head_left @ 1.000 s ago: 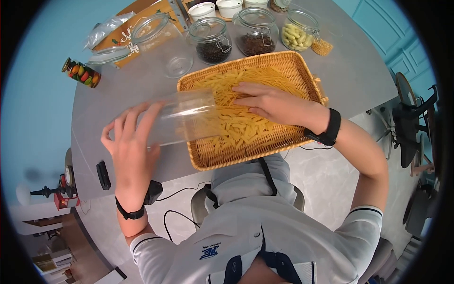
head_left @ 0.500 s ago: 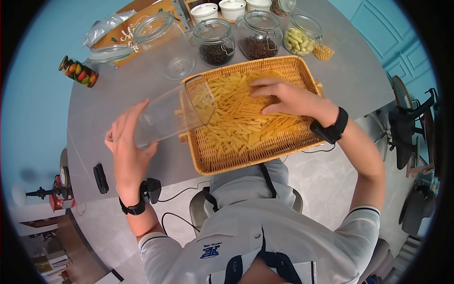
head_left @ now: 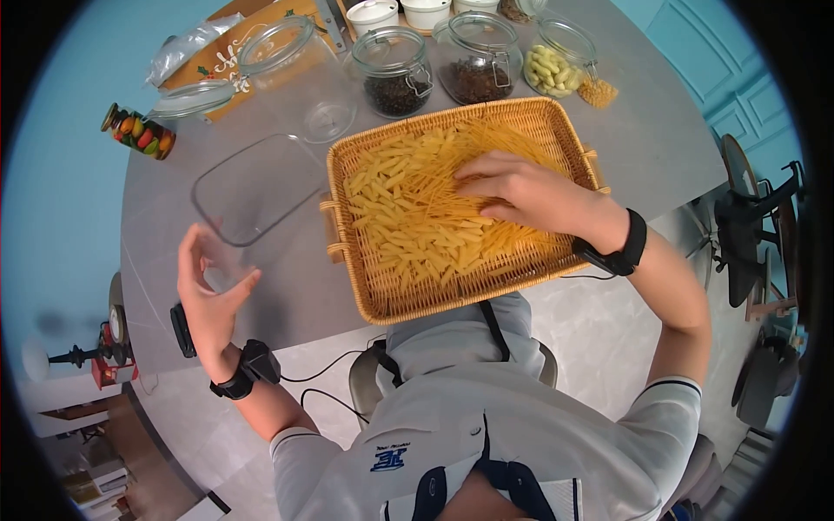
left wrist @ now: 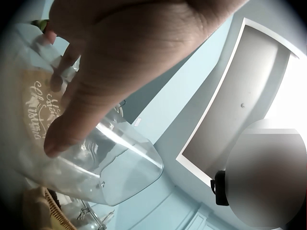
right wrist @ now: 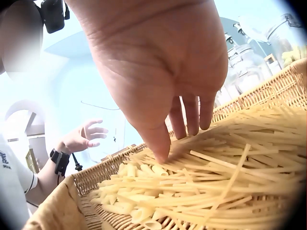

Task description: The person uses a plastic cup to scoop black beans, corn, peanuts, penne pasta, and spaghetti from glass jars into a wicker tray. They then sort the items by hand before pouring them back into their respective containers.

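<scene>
My left hand (head_left: 213, 291) grips a clear, see-through container (left wrist: 124, 160) with a rounded rectangular mouth, left of the basket. Its fingers and thumb are spread around the wall, and the mouth faces up in the head view. A wicker basket (head_left: 452, 304) holds short penne (head_left: 391, 247) on its left and front part and long thin pasta sticks (right wrist: 235, 167) across the middle and back. Over the pasta, my right hand (head_left: 526, 191) has its fingers loosely bent, with fingertips right at the sticks and nothing seen gripped.
Behind the basket stand an empty clip-top jar (head_left: 326, 95), two jars of dark contents (head_left: 395, 91) (head_left: 478, 82) and a jar of pale-green pieces (head_left: 552, 71). A jar of colourful contents (head_left: 143, 135) leans at the far left. A black object (head_left: 181, 330) lies near the left wrist.
The clear container has swung from lying over the basket's left side to mouth-up, left of the basket, with the left hand. The right hand has shifted slightly right and lifted off the pasta's middle.
</scene>
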Available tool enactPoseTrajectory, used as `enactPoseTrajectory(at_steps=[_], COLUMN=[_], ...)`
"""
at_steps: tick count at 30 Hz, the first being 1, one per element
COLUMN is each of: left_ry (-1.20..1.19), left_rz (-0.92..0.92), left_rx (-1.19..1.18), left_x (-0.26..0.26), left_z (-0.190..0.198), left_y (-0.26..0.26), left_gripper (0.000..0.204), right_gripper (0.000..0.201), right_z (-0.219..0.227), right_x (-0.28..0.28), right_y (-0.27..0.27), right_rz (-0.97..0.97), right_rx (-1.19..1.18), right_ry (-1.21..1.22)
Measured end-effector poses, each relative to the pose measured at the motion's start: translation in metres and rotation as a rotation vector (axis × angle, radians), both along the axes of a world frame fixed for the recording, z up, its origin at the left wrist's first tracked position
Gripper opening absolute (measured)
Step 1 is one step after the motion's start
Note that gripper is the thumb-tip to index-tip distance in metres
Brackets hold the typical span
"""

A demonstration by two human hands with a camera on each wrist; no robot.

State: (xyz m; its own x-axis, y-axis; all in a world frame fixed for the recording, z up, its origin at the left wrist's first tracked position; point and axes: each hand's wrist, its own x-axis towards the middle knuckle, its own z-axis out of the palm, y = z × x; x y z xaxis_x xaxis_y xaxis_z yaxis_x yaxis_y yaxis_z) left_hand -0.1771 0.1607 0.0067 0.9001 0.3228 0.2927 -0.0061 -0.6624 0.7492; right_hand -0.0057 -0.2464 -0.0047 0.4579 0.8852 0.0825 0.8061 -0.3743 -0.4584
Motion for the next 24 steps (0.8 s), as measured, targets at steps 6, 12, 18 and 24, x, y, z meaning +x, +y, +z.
enactPoseTrajectory(at_steps=[6, 12, 18, 24], left_ry=[-0.109, -0.197, -0.217, -0.233], left_rz=[0.067, 0.1, 0.156, 0.178], left_rx=[-0.344, -0.513, -0.516, -0.521], left_x=[-0.005, 0.019, 0.034, 0.046], left_z=[-0.02, -0.041, -0.046, -0.05], left_y=[0.025, 0.049, 0.04, 0.035], left_gripper=[0.087, 0.083, 0.079, 0.081], right_gripper=[0.03, 0.019, 0.017, 0.023], right_z=[0.007, 0.017, 0.008, 0.039], right_x=[0.023, 0.028, 0.011, -0.02], right_y=[-0.012, -0.046, -0.064, -0.098], right_rz=[-0.027, -0.308, -0.453, -0.594], right_rx=[0.215, 0.336, 0.339, -0.066], right_ry=[-0.101, 0.111, 0.238, 0.072])
